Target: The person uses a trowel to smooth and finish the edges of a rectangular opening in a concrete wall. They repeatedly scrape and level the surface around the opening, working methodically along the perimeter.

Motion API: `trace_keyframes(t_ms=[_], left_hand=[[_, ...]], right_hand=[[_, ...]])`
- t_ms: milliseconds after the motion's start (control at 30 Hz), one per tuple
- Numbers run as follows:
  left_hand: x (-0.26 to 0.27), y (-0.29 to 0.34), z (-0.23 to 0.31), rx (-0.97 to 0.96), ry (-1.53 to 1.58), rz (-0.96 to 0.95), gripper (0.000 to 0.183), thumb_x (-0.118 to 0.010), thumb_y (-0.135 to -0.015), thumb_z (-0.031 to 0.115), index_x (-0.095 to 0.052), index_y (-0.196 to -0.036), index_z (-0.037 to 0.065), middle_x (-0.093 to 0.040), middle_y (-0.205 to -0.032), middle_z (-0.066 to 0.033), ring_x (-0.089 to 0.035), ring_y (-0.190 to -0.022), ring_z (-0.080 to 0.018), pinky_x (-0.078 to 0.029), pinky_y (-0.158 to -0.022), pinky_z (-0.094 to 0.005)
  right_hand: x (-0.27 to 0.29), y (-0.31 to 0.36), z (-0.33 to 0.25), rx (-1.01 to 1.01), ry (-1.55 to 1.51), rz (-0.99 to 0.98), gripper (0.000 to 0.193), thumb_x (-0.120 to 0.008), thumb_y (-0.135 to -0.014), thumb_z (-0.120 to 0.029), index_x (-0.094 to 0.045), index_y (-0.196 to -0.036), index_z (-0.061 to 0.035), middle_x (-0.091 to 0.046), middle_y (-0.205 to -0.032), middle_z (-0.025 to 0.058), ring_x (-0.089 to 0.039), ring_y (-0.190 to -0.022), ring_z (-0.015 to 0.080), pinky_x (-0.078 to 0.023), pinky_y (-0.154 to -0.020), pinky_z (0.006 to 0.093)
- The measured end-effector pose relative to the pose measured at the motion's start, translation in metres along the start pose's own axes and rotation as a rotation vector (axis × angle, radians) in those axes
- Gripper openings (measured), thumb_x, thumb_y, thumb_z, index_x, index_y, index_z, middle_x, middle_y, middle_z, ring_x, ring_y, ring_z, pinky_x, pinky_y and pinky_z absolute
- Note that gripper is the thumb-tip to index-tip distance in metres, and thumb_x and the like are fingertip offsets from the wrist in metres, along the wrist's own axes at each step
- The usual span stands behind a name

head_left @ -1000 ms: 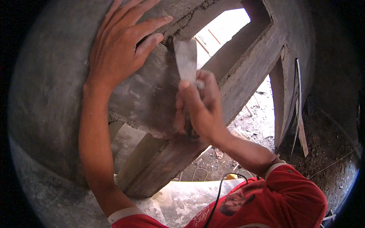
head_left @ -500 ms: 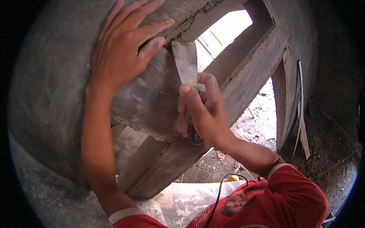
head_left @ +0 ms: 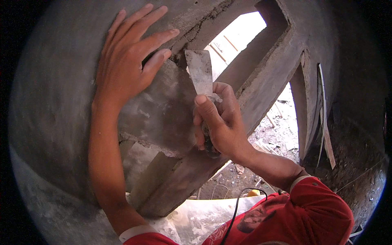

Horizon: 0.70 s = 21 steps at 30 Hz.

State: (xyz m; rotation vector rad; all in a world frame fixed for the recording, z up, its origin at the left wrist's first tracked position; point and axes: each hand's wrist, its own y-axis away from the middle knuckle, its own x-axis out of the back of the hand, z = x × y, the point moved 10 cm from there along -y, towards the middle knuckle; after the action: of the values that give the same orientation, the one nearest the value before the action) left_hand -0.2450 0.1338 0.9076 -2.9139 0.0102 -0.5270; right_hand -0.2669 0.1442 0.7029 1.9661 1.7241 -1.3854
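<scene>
My right hand is wrapped round the dark handle of a putty knife, thumb pressed near the base of its blade. The wide metal blade points away from me, smeared with grey mortar along its far edge. That edge is close to the rough lip of an opening in a grey cement wall; whether it touches I cannot tell. Spread flat on the wall to the left lies my left hand, its fingers apart and holding nothing. Cracked, crumbly mortar runs along the upper edge of the opening.
A slanted cement bar divides the openings, with bright ground beyond. Thin wooden strips lean at the right. Below the wall, rubble covers the ground. A black cable hangs across my red shirt.
The putty knife has drawn back slightly from the mortar edge, toward me. My left hand sits a little lower and further left, still spread on the wall.
</scene>
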Motion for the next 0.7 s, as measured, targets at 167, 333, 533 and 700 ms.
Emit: trace_keyframes(t_ms=[167,333,533,700], left_hand=[[0.006,-0.001,0.001,0.044,0.048,0.036,0.036,-0.077,-0.09,0.021,-0.077,-0.125,0.024,-0.059,-0.152,-0.0035,-0.047,-0.147,-0.0257,-0.027,-0.128,-0.0516],[0.007,-0.004,0.0,0.037,0.049,0.035,0.036,-0.077,-0.09,0.021,-0.077,-0.126,0.023,-0.059,-0.152,-0.0033,-0.047,-0.146,-0.0262,-0.028,-0.128,-0.0515],[0.012,0.001,0.001,0.037,0.04,0.011,0.036,-0.077,-0.09,0.021,-0.077,-0.125,0.023,-0.059,-0.152,-0.0027,-0.048,-0.146,-0.0263,-0.028,-0.127,-0.0514],[0.01,-0.002,-0.001,0.049,0.043,0.014,0.036,-0.077,-0.089,0.02,-0.077,-0.125,0.022,-0.059,-0.152,-0.0025,-0.048,-0.146,-0.0265,-0.028,-0.127,-0.0514]], right_hand=[[0.005,-0.007,-0.008,-0.057,-0.074,0.018,0.041,-0.058,-0.109,-0.031,-0.04,-0.131,-0.0026,-0.061,-0.077,0.0071,-0.059,-0.059,0.0146,-0.049,-0.054,0.0312],[-0.006,0.003,0.008,0.051,-0.111,-0.016,0.04,-0.058,-0.109,-0.03,-0.039,-0.13,-0.0013,-0.061,-0.08,0.0078,-0.058,-0.055,0.0152,-0.048,-0.048,0.0318],[0.006,-0.015,-0.01,0.014,-0.127,0.036,0.039,-0.058,-0.11,-0.032,-0.041,-0.13,-0.0037,-0.062,-0.082,0.0091,-0.06,-0.062,0.0143,-0.047,-0.052,0.0303],[0.009,-0.023,-0.01,0.042,-0.13,0.055,0.041,-0.058,-0.109,-0.035,-0.039,-0.131,-0.0057,-0.061,-0.081,0.0087,-0.058,-0.056,0.0151,-0.045,-0.048,0.0297]])
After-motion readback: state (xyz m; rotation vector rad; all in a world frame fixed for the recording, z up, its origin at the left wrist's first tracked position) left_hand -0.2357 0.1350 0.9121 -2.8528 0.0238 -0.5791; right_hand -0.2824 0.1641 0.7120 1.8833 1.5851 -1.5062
